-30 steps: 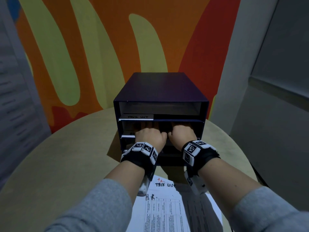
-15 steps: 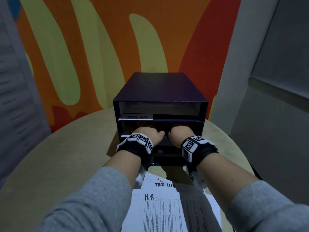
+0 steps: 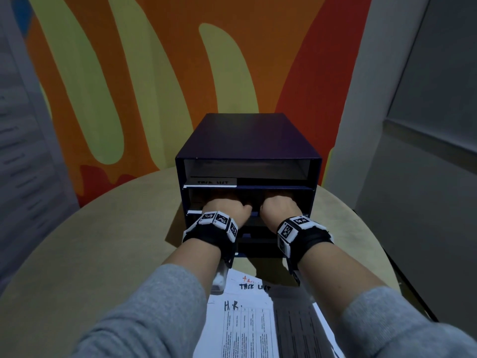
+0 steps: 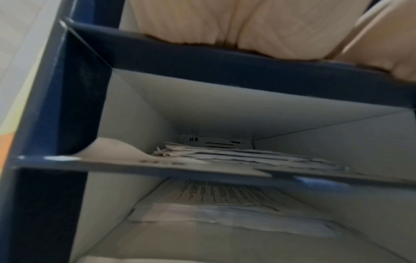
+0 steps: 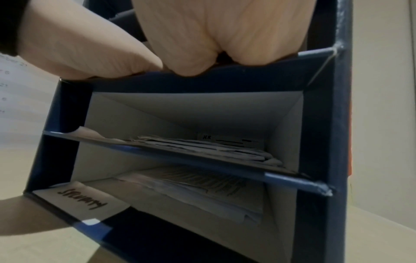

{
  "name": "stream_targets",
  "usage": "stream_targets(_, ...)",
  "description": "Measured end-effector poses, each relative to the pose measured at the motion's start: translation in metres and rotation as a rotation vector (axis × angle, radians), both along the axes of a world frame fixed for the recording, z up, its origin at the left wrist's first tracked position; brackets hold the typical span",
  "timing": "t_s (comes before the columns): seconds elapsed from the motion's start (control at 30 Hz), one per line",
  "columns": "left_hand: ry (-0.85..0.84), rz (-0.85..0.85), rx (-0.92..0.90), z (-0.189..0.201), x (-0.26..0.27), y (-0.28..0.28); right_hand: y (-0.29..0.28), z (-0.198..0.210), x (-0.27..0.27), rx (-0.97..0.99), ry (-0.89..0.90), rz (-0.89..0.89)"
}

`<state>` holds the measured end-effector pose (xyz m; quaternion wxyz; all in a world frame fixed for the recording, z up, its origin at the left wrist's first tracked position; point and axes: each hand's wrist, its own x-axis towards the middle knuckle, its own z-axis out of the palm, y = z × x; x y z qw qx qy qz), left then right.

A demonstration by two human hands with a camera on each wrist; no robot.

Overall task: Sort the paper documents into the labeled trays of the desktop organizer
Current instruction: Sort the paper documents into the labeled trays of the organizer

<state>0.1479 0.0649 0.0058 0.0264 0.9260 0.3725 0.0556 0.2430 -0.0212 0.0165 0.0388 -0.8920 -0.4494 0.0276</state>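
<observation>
A dark blue desktop organizer (image 3: 247, 135) with several stacked trays stands on the round table. Both hands reach into its second tray, under the top tray's white "TASK LIST" label (image 3: 213, 182). My left hand (image 3: 224, 208) and right hand (image 3: 280, 208) lie side by side, heels on the tray's front edge, fingers dimly seen stretched forward in the dark slot. What lies under them is hidden. In the wrist views the tray below holds "H.R" sheets (image 4: 225, 153) (image 5: 202, 146), and the one under that holds printed pages (image 5: 191, 186).
A pile of loose documents (image 3: 253, 321), headed "TASK LIST" and "H.R", lies on the beige table (image 3: 103, 254) between my forearms. An orange and yellow wall stands close behind the organizer. A grey wall panel (image 3: 426, 177) is at the right.
Both hands have slid deeper into the second tray, so less of each hand shows outside the slot. The organizer and the pile on the table have not moved.
</observation>
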Motion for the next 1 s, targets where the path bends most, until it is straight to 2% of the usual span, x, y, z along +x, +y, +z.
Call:
stream_targets(0.13, 0.031, -0.032, -0.077, 0.006, -0.001, 0.004, 0.0, 0.0, 0.001, 0.048, 0.043, -0.035)
stream_targets(0.23, 0.022, -0.038, -0.141, 0.012, -0.003, 0.005, -0.005, 0.0, 0.0, 0.114, 0.006, 0.023)
stream_targets(0.37, -0.168, -0.045, -0.188, 0.015, -0.018, 0.002, -0.022, -0.01, -0.004, 0.266, -0.114, 0.117)
stream_targets(0.5, -0.295, -0.216, -0.236, 0.013, -0.052, -0.002, -0.043, -0.016, -0.012, 0.256, -0.148, 0.145)
stream_targets(0.6, -0.377, -0.309, -0.252, 0.012, -0.083, -0.013, -0.063, -0.01, -0.013, 0.261, -0.053, 0.205)
stream_targets(0.7, -0.412, -0.332, -0.293, 0.009, -0.111, -0.028, -0.088, -0.007, -0.022, 0.351, 0.088, 0.207)
stream_targets(0.77, -0.373, -0.311, -0.373, 0.006, -0.126, -0.039, -0.105, -0.01, -0.03, 0.37, 0.124, 0.217)
stream_targets(0.83, -0.264, -0.299, -0.439, -0.002, -0.137, -0.046, -0.119, -0.015, -0.037, 0.328, 0.158, 0.243)
stream_targets(1.0, 0.071, -0.254, -0.448, -0.022, -0.149, -0.059, -0.135, -0.03, -0.043, 0.012, 0.232, 0.35)
